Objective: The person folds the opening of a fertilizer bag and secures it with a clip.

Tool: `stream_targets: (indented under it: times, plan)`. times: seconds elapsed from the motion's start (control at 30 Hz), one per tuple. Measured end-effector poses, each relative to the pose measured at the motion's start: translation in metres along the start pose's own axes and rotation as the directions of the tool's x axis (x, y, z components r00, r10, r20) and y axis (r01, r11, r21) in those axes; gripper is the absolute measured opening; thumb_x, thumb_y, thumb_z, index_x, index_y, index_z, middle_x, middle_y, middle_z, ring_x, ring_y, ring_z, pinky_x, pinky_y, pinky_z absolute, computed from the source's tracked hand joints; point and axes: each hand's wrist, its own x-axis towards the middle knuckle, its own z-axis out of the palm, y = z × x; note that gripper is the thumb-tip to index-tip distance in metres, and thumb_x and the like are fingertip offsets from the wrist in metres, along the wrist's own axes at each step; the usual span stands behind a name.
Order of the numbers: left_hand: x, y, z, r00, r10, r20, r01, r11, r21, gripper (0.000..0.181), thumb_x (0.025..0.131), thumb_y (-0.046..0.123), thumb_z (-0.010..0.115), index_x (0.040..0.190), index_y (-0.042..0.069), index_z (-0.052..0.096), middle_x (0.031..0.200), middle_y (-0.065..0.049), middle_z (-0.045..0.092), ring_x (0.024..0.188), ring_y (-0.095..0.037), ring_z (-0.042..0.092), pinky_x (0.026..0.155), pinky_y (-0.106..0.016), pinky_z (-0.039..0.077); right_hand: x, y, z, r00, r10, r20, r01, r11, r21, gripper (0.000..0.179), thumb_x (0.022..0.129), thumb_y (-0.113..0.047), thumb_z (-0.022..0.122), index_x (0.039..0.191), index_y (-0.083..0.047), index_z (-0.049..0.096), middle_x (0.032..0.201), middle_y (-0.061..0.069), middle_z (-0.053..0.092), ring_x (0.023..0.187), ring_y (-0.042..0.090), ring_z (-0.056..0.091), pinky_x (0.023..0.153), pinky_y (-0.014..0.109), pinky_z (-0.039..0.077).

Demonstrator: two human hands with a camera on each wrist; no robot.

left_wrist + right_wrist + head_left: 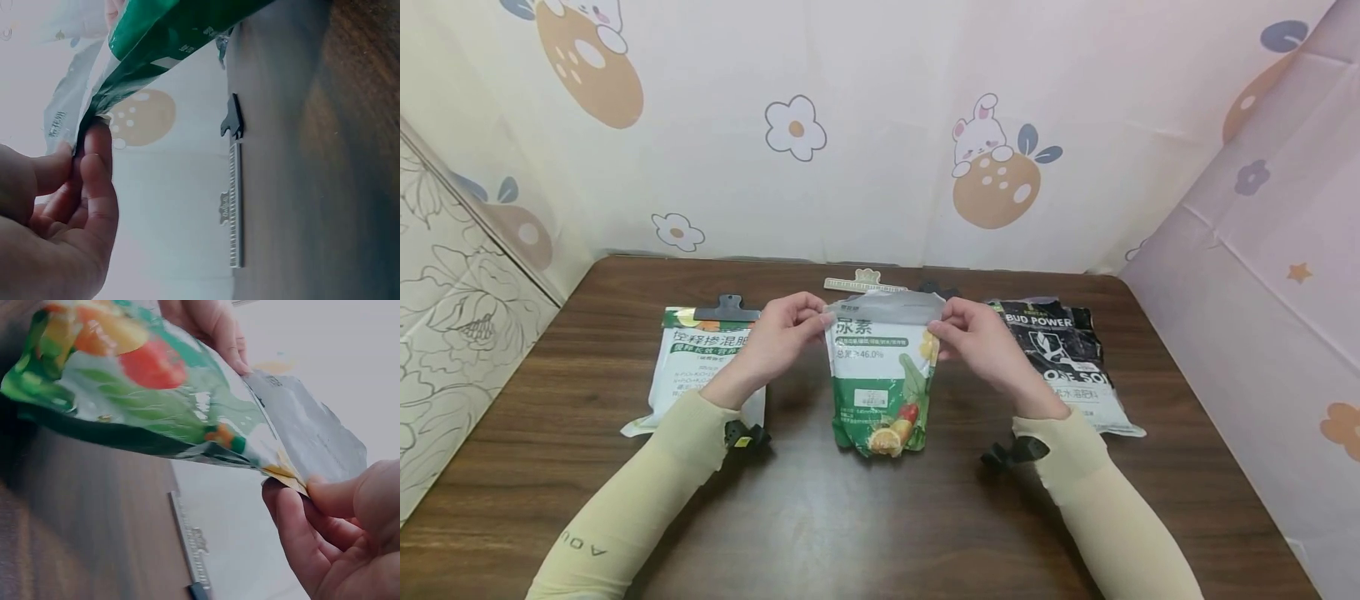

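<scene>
Head view: pinching the rectangular green-and-white plastic pouch by both ends of its grey top flap with fingers of left hand and right hand, between the brown tabletop's left and right edges, perhaps risking a crooked fold through uneven pull.

Room fronts the bag; clips seemingly obstruct behind.

The pouch is between left bag and right bag, clips behind
</scene>
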Motion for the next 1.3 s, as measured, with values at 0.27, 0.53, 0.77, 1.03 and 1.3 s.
stream_targets:
  times: [0.27,0.53,0.77,1.03,1.3]
  plan:
    - [-0.005,0.011,-0.011,0.992,0.123,-0.005,-0.123,0.990,0.071,0.012,0.094,0.021,0.071,0.098,0.009,0.070,0.089,-0.003,0.071,0.083,-0.031,0.062,0.073,-0.038,0.048,-0.008,-0.013,-0.015,0.994,-0.082,0.078,0.087,0.995,-0.058,0.015,0.095,-0.009,0.068,0.084,-0.004,0.058,0.078,0.008,0.071,0.069,0.026,0.068,0.057,0.030,0.050]
    - [-0.011,0.017,-0.018,0.980,0.197,0.000,-0.197,0.978,0.069,0.007,0.093,0.016,0.073,0.095,0.010,0.072,0.089,-0.003,0.069,0.079,-0.035,0.058,0.066,-0.033,0.047,-0.016,-0.024,-0.019,0.984,-0.152,0.094,0.162,0.981,-0.104,0.015,0.092,-0.008,0.072,0.081,-0.006,0.062,0.080,0.005,0.073,0.068,0.021,0.068,0.065,0.042,0.055]
    - [-0.013,0.019,-0.021,0.969,0.245,0.029,-0.246,0.966,0.082,0.005,0.093,0.013,0.072,0.096,0.009,0.071,0.091,-0.003,0.069,0.078,-0.031,0.058,0.066,-0.032,0.047,-0.023,-0.031,-0.022,0.976,-0.207,0.073,0.217,0.961,-0.174,0.016,0.091,-0.008,0.074,0.078,-0.009,0.065,0.078,0.002,0.073,0.068,0.021,0.067,0.063,0.036,0.055]
    - [-0.012,0.017,-0.029,0.947,0.293,0.131,-0.302,0.951,0.062,0.004,0.092,0.012,0.073,0.095,0.009,0.072,0.090,0.000,0.069,0.082,-0.023,0.061,0.072,-0.039,0.051,-0.025,-0.033,-0.025,0.965,-0.237,0.109,0.253,0.952,-0.173,0.011,0.090,-0.006,0.074,0.083,-0.011,0.067,0.085,0.001,0.073,0.074,0.023,0.068,0.066,0.034,0.056]
    - [-0.011,0.016,-0.034,0.942,0.283,0.178,-0.293,0.956,0.028,0.006,0.093,0.014,0.072,0.099,0.013,0.073,0.093,0.000,0.070,0.084,-0.022,0.061,0.073,-0.036,0.051,-0.025,-0.035,-0.024,0.967,-0.229,0.111,0.247,0.950,-0.190,0.009,0.091,-0.006,0.073,0.086,-0.013,0.070,0.082,-0.001,0.072,0.071,0.019,0.064,0.065,0.035,0.054]
